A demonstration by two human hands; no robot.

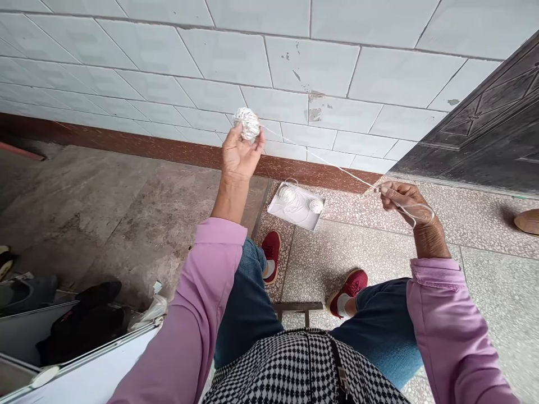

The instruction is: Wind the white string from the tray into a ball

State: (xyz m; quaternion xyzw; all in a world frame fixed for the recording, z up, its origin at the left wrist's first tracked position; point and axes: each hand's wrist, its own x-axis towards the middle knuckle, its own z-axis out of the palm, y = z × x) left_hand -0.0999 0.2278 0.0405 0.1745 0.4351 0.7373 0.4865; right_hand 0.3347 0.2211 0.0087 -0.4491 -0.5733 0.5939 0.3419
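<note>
My left hand (242, 151) is raised in front of the wall, its fingers wrapped round a ball of white string (247, 122). From that ball a strand of string (324, 160) runs taut, slanting down to the right. Its other end passes into my right hand (402, 202), whose thumb and fingers are pinched on it. A loose loop of the string hangs about the right wrist. Below and between my hands a shallow white box lid (305, 223) lies on the floor. Inside it are a loose heap of white string (289, 197) and a small string ball (315, 206).
A tiled wall (311, 62) with a brown skirting stands ahead, and a dark door (484, 123) is at the right. My red shoes (271, 252) flank the box. At lower left is an open rack (84, 359) with dark shoes. A brown shoe (527, 222) shows at the right edge.
</note>
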